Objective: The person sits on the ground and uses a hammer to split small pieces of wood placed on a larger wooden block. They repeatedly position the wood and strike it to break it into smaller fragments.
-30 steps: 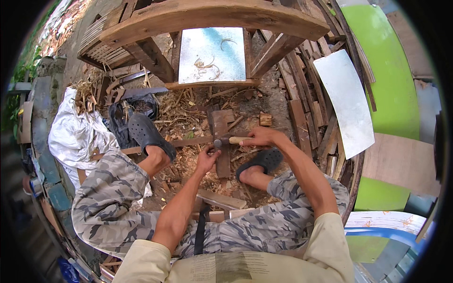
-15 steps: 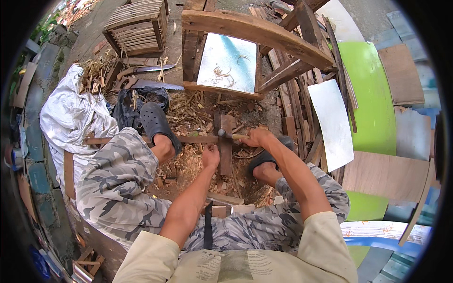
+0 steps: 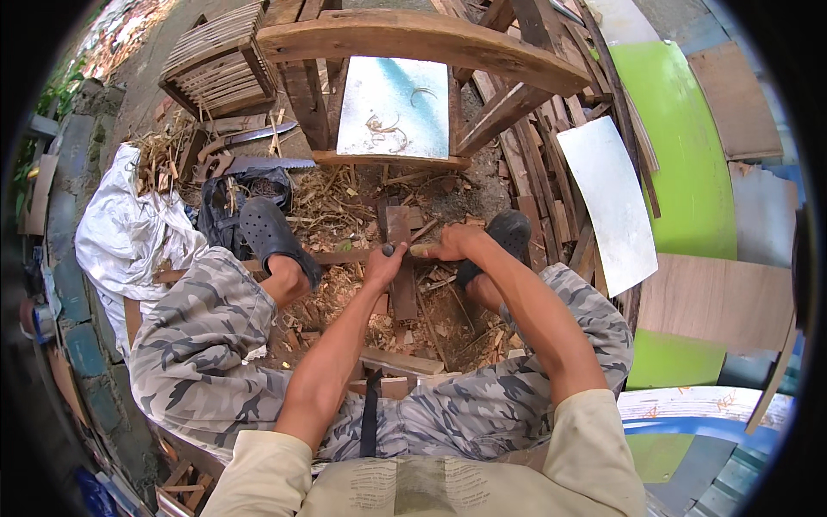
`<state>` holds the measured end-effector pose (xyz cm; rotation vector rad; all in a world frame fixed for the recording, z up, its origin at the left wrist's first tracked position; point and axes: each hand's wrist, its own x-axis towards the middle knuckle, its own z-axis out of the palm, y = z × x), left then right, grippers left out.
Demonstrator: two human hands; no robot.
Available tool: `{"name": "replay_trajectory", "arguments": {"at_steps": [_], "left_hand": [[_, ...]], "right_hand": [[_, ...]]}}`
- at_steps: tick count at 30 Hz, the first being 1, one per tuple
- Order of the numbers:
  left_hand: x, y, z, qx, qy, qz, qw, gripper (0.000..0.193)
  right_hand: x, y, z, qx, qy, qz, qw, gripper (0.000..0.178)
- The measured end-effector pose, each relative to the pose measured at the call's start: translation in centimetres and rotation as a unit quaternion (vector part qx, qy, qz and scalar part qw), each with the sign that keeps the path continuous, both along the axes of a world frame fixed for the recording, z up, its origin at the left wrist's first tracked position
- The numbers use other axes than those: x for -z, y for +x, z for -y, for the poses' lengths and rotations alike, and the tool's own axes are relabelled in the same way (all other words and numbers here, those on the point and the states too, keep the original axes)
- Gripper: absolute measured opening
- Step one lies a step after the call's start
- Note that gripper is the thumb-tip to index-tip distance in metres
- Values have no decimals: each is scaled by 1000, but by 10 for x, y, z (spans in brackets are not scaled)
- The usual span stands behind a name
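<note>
My right hand [image 3: 460, 243] is closed round the wooden handle of a hammer [image 3: 422, 251]. The dark round hammer head shows right at the fingers of my left hand [image 3: 384, 264]. That hand is closed; whether it grips the hammer or a small thing is hidden. Beneath both hands, a short upright wooden board [image 3: 402, 289] crosses a long, narrow wooden strip [image 3: 340, 258] lying sideways on the ground. The strip runs left, past my foot in a dark clog [image 3: 276, 237]. My other clog [image 3: 506, 237] is just beyond my right hand.
A wooden frame [image 3: 413, 33] with a white-blue panel [image 3: 392, 108] stands ahead. A handsaw [image 3: 263, 164] and a machete [image 3: 250, 135] lie left, near a white sack [image 3: 129, 220]. Wood chips surround my feet; planks and a white sheet [image 3: 607, 207] lie right.
My left hand has moved up to the hammer head, over the edge of the upright board. The hammer head has shifted left, and the view has turned slightly.
</note>
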<state>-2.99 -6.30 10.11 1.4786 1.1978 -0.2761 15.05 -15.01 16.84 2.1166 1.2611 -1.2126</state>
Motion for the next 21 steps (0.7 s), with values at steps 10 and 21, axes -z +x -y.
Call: {"name": "replay_trajectory", "arguments": {"at_steps": [10,21], "left_hand": [[24,36,-15,-23,29,-143,989,60],[-5,34,-19,-8,53,-161,986,43]], "right_hand": [[-48,26,12,208,-18,-214,954,59],[5,45,106,655,310,-370,582,80]]}}
